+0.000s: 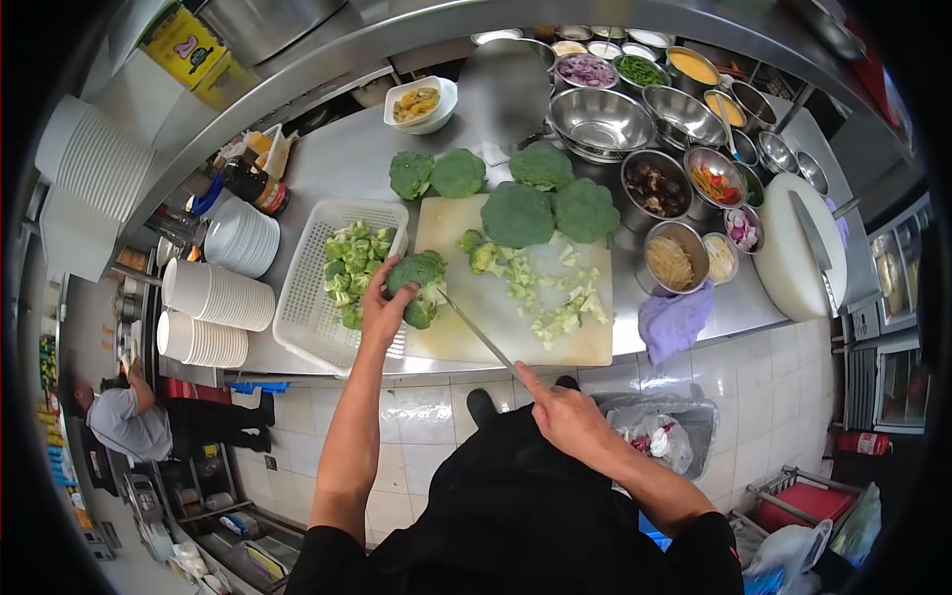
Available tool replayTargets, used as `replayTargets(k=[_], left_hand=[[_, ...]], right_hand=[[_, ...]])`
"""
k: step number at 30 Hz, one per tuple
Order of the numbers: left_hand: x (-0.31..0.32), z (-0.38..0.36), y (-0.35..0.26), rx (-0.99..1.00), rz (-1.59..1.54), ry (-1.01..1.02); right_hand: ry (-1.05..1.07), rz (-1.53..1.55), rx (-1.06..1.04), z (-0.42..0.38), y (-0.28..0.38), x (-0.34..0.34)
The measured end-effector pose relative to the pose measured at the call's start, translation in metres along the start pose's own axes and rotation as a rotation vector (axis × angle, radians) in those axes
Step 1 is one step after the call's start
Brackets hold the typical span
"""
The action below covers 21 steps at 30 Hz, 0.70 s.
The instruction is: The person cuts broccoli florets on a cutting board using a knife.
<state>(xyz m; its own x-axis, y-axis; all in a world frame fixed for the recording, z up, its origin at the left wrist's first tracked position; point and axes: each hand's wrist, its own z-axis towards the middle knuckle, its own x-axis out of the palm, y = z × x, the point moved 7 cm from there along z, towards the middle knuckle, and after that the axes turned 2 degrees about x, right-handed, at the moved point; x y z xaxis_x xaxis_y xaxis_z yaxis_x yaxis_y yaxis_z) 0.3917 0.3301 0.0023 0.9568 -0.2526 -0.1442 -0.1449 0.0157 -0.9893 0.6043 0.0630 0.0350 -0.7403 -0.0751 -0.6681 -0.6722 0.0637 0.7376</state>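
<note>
My left hand [382,309] is closed around a head of broccoli [418,273] at the left edge of the white cutting board [446,342]. In my right hand [560,409] is a knife [478,331], its tip against the broccoli's cut side. Cut florets [352,260] lie in a white perforated basket [315,283], over whose right rim my left hand reaches. Pale stem pieces [555,297] are scattered over the board's right part. Several whole broccoli heads [518,213] sit along the board's back edge and behind it.
Metal bowls [600,121] with chopped ingredients crowd the right and back. A second knife [808,230] rests on a round white board [778,253]. A purple cloth [674,322] hangs at the front edge. Stacked white bowls [218,293] stand left. Below is a bin [699,416]; another person [139,416] is far left.
</note>
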Motion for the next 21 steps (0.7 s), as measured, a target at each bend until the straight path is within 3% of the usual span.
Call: replayTargets(k=[5,9,13,21], left_hand=[[-0.003,0.007,0.023,-0.228,-0.045,0.013],[-0.003,0.016,0.031,-0.143,-0.176,0.107],[-0.005,0.022,0.031,0.067,-0.275,0.148],[-0.012,0.025,0.038,0.077,-0.168,0.195]], right_hand=[[0.026,-0.018,0.047,-0.001,0.002,-0.002],[-0.016,0.048,0.055,-0.008,0.006,-0.014],[-0.044,0.044,0.067,-0.007,0.003,-0.014],[0.03,0.018,0.09,0.007,0.011,-0.008]])
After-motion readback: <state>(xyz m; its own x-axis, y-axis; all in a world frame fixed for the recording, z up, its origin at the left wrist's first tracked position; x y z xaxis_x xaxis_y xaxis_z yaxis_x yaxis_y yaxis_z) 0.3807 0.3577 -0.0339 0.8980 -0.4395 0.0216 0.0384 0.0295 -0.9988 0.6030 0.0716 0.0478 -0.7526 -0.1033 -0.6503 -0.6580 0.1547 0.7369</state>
